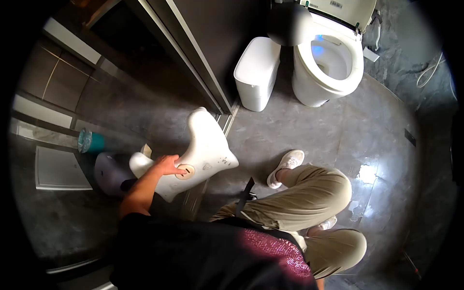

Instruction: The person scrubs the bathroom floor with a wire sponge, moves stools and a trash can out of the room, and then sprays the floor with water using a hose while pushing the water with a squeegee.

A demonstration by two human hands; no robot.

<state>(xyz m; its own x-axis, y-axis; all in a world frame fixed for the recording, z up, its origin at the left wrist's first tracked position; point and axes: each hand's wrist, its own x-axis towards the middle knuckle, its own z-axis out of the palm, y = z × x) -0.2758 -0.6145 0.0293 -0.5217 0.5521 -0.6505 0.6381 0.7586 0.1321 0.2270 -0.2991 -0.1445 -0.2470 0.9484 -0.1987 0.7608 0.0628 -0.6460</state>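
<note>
Left hand (pixel 166 164), left of centre in the frame: holding a white stool (pixel 210 140). The fingers are closed on the stool beside a beige disc (pixel 184 172) in its surface, with the thumb lying against that disc. The right hand is out of sight; the state of its fingers cannot be told.

The stool is tilted, one foot pointing to the top of the frame, and sits over or beside the door track (pixel 190 205). Whether any part of it rests on the floor (pixel 309 130) cannot be confirmed.

Progress, as judged: the grasp is complete. The stool is not released and not standing level, so its handling is rated unfinished, part-way at most.

Surroundings: a toilet (pixel 314 92) with its lid (pixel 343 10) raised occupies the upper right, well apart from the stool. A white bin (pixel 258 60) stands just beside it. At the left of the frame are a teal bucket (pixel 97 143) and a flat white panel (pixel 60 169). A wet-looking patch (pixel 355 210) shows at lower right.
</note>
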